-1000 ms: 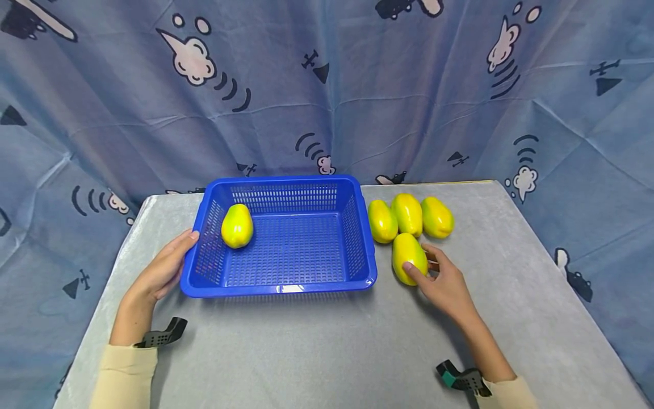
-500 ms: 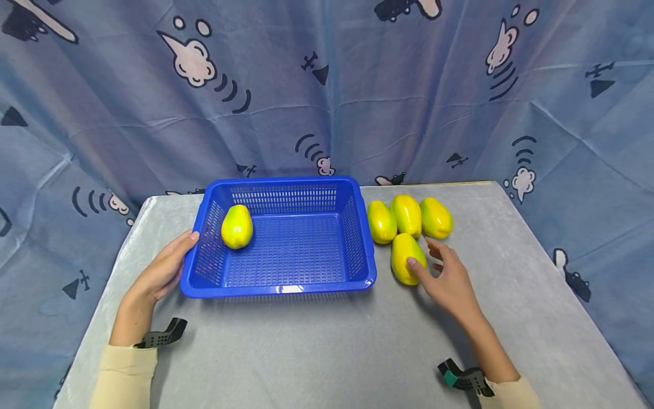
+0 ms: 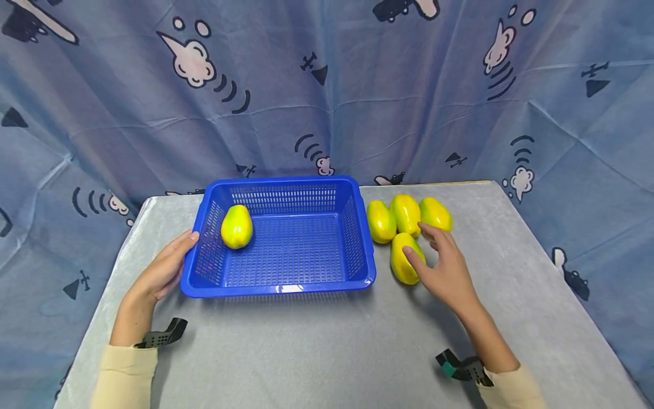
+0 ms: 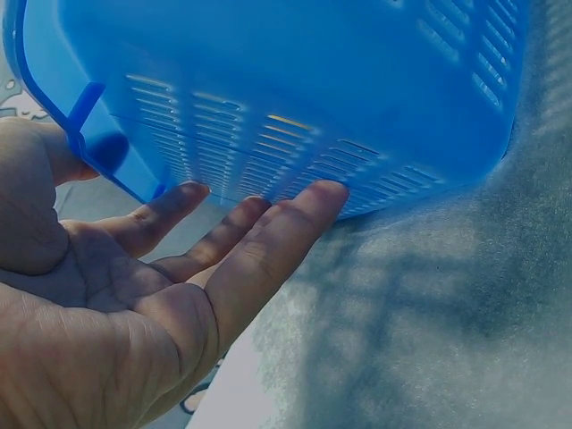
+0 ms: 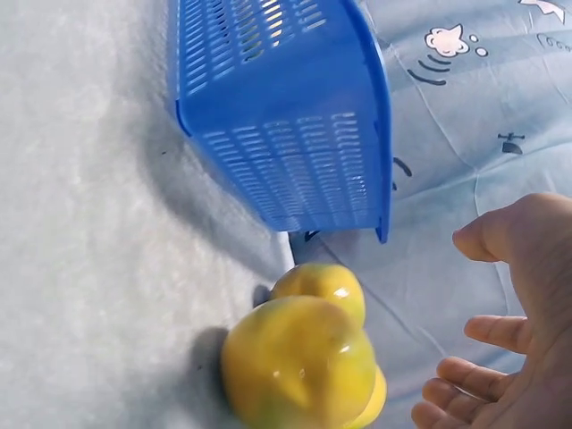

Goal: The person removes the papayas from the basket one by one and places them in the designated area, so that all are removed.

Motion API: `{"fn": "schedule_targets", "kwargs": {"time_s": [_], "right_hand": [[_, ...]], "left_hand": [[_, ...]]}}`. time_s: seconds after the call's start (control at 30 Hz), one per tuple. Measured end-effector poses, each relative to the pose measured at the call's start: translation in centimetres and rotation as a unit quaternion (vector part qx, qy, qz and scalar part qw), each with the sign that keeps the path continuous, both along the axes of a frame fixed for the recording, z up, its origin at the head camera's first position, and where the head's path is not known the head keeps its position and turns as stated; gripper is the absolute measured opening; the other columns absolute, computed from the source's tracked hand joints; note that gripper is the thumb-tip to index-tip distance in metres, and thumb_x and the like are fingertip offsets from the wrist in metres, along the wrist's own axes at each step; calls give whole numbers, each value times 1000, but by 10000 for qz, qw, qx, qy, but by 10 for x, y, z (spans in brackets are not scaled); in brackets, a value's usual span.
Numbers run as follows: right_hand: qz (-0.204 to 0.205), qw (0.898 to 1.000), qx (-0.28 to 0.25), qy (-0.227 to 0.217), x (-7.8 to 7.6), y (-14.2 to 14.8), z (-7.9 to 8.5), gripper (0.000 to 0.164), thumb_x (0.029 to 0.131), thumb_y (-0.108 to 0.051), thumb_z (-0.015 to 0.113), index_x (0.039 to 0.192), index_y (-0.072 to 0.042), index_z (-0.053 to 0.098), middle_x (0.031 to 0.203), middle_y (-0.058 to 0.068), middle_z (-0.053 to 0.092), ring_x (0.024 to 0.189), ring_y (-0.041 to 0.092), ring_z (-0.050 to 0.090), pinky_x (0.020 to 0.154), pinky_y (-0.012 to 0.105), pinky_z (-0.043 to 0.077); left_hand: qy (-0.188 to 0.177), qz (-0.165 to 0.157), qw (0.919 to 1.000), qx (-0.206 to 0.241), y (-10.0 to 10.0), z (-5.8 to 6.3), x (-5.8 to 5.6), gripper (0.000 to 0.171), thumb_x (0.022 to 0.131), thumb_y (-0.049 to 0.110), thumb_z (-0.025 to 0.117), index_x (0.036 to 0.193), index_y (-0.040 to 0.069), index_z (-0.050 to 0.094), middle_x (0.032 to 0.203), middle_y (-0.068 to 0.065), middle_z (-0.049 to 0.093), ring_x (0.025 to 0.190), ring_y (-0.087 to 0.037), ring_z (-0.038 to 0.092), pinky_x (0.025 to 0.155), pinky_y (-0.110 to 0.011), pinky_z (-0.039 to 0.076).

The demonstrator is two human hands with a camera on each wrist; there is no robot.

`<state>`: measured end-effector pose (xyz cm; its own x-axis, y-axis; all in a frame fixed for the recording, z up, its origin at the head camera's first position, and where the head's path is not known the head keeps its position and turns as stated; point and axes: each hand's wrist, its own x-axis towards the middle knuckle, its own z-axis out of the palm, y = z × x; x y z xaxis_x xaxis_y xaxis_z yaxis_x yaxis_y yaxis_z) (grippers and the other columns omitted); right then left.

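Note:
A blue plastic basket [image 3: 286, 289] with slotted walls stands on the table, and one glossy yellow-green papaya [image 3: 237, 227] lies inside it at the left. My left hand [image 3: 166, 267] holds the basket's left side, thumb at the rim; in the left wrist view its fingers [image 4: 268, 250] lie along the outer wall. Right of the basket, several more papayas sit close together, the nearest papaya [image 3: 403, 267] in front of the others. Over that one's right side is my right hand [image 3: 449, 272], thumb and fingers spread, holding nothing. The right wrist view shows a gap between this hand and the papayas [image 5: 299, 366].
A grey-covered table [image 3: 306, 352] carries everything. Behind it hangs a blue patterned curtain [image 3: 286, 74]. The back papayas [image 3: 407, 215] stand in a row beside the basket's right wall, with another papaya [image 3: 436, 213] at the row's right end.
My right hand has let go of the nearest papaya and lifted slightly off it, its fingers shifting toward the back row. The left hand and the basket have stayed put.

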<state>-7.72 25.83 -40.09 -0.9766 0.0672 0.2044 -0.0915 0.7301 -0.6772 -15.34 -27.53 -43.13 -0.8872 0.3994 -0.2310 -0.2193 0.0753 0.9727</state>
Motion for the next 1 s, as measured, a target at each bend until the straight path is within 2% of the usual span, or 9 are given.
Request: {"fn": "schedule_targets", "kwargs": {"time_s": [0.27,0.6,0.8,1.0], "right_hand": [[198,9998,-35,-6,-8,-10,15,60,102,-28,72,152,-3,50,154,25,49,139,45,51,117,67,44],[487,9981,-102,370,-17,-18,23,57,99,-19,75,148,-2,54,150,24,53,135,44,53,112,65,48],[581,9979,18,269,-22,-22,29,57,100,-23,74,150,-7,53,153,22,52,134,44,55,112,65,47],[790,9965,15,289,-29,-28,33,57,99,-19,74,149,-4,54,153,21,53,138,41,53,114,64,47]], "left_hand": [[-44,8,9999,104,1,0,-1,76,117,43,33,167,-6,3,119,12,72,108,-7,73,89,-28,64],[62,26,10000,5,1,-2,-2,75,117,43,33,165,-8,6,120,11,71,109,-6,72,91,-27,63],[53,24,10000,0,0,-2,-2,76,116,44,33,166,-7,5,120,12,70,109,-6,72,90,-28,64],[23,10,9998,172,1,-2,-1,70,117,41,33,164,-6,11,120,10,72,109,-7,72,91,-28,63]]}}
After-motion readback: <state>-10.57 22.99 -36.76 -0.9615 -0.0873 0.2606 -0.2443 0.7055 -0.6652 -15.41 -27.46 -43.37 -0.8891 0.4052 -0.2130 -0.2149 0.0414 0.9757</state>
